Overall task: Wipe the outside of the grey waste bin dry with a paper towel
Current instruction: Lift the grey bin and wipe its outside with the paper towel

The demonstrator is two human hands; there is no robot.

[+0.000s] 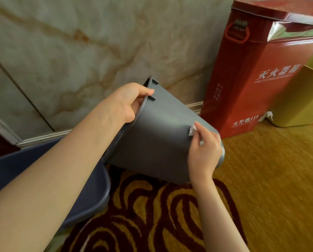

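The grey waste bin (157, 140) hangs tilted on its side above the carpet, its open mouth turned left and its base to the right. My left hand (129, 102) grips the bin's rim at the upper left, thumb over the edge. My right hand (204, 151) presses a small crumpled white paper towel (192, 130) against the bin's outer wall close to the base. Most of the towel is hidden under my fingers.
A dark blue basin (90, 197) lies under my left forearm at the lower left. A red fire-extinguisher box (257, 82) stands against the marble wall on the right, with a yellow bin (302, 99) beside it. Patterned red and gold carpet (152, 215) covers the floor.
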